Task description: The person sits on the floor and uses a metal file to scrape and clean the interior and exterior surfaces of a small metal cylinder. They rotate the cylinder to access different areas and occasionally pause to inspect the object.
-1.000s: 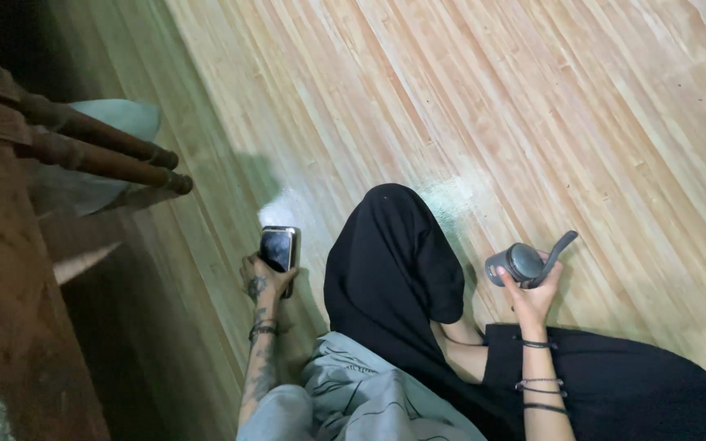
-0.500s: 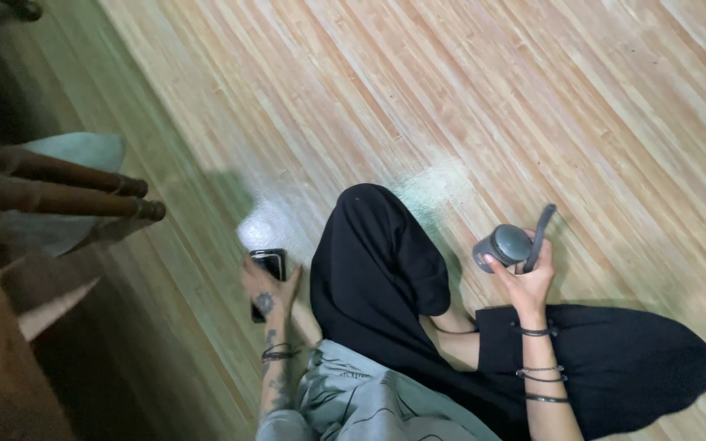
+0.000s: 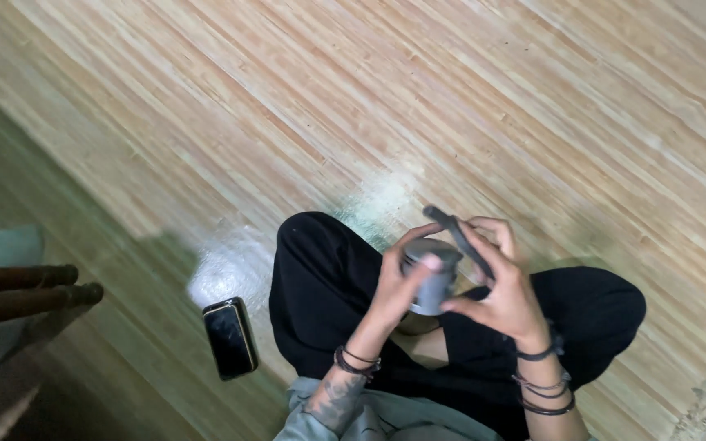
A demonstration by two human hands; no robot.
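A single head-worn camera is looking steeply down from above the seated person, taking in the crossed legs [image 3: 451,327] at the lower edge and the wooden floor [image 3: 369,106] beyond. It is sitting fairly close, and seemingly tilted, since the planks are running diagonally.

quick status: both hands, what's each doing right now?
Left hand: closed on the grey cylindrical device, fingers over its top.
Right hand: gripping the same device from the side.
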